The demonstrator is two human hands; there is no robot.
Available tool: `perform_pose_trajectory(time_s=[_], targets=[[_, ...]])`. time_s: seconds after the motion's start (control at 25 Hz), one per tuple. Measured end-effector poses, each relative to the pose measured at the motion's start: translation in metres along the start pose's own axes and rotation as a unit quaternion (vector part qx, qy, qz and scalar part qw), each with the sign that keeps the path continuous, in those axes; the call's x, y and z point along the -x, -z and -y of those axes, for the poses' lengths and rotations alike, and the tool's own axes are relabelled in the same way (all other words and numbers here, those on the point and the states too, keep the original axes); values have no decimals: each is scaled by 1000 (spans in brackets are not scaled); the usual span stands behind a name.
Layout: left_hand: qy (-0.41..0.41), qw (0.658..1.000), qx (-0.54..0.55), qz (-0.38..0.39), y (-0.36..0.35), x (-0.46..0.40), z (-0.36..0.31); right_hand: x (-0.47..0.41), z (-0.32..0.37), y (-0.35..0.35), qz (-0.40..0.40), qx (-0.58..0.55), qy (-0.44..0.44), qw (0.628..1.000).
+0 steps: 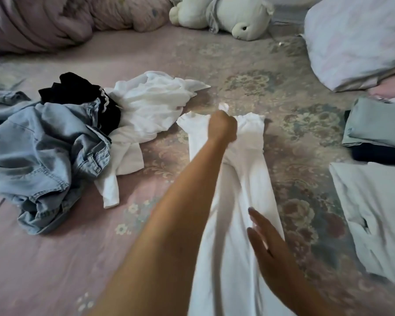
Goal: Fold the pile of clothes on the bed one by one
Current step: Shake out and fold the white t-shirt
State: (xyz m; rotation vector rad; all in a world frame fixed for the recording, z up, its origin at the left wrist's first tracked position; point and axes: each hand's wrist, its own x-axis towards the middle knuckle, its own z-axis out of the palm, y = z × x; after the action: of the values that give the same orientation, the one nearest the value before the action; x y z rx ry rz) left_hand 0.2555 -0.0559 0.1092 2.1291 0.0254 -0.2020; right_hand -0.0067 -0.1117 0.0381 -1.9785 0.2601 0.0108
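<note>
A long white garment lies stretched out on the bed, running from the middle toward me. My left hand reaches far forward, its fingers curled into the cloth near the garment's far end. My right hand lies flat with straight fingers on the garment's near part. To the left sits the unfolded pile: a light blue denim piece, a black garment and a crumpled white garment.
Folded clothes sit at the right: a grey-green and dark stack and a pale folded piece. A pillow lies at the far right, a white plush bear at the back, a bunched pink quilt at the far left.
</note>
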Motion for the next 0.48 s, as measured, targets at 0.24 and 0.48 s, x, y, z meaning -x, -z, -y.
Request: perform_pose_trajectory(time_s=[0.24, 0.48], targets=[[-107, 989, -70, 80, -30, 17, 41, -94, 23, 41, -93, 13, -23, 995], [-178, 878, -419, 146, 3, 52, 124, -266, 51, 21, 17, 264, 42, 964]])
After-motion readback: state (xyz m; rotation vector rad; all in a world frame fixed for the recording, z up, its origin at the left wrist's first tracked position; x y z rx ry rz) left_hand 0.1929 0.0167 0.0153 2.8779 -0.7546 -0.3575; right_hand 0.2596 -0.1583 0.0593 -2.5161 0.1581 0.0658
